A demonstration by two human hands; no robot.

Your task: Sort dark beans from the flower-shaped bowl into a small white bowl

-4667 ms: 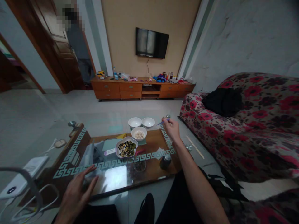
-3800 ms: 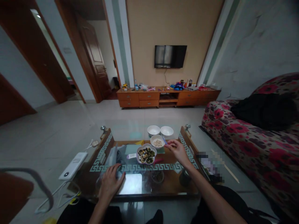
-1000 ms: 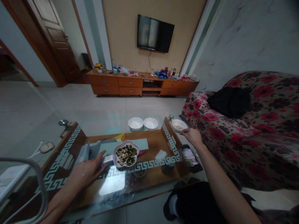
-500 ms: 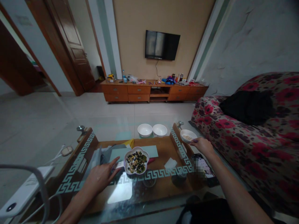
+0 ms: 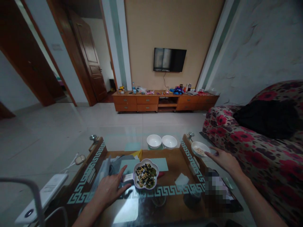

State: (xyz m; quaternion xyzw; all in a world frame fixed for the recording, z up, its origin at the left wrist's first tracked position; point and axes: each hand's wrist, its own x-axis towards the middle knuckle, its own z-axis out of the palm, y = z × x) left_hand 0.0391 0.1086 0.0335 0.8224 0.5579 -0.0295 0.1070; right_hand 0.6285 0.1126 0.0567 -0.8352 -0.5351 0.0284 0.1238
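My left hand (image 5: 109, 189) lies flat and open on the glass table top, fingertips next to a flower-shaped white dish of mixed dark and yellow beans (image 5: 145, 173). My right hand (image 5: 224, 160) hovers open at the table's right end, fingers spread, just beside a small white bowl of pale seeds (image 5: 200, 148); it holds nothing. Two empty white bowls (image 5: 162, 141) stand side by side at the far edge.
The glass coffee table (image 5: 94, 171) has a patterned border and papers under the glass. A phone (image 5: 219, 192) lies at the right near corner, a white power bank with cables (image 5: 44, 197) at the left. A floral sofa (image 5: 258, 148) is on the right; a TV cabinet (image 5: 163, 101) stands far back.
The seed bowl went from the table's middle to its right end in my right hand, which has now let go and opened. My left hand slid up beside the bean dish.
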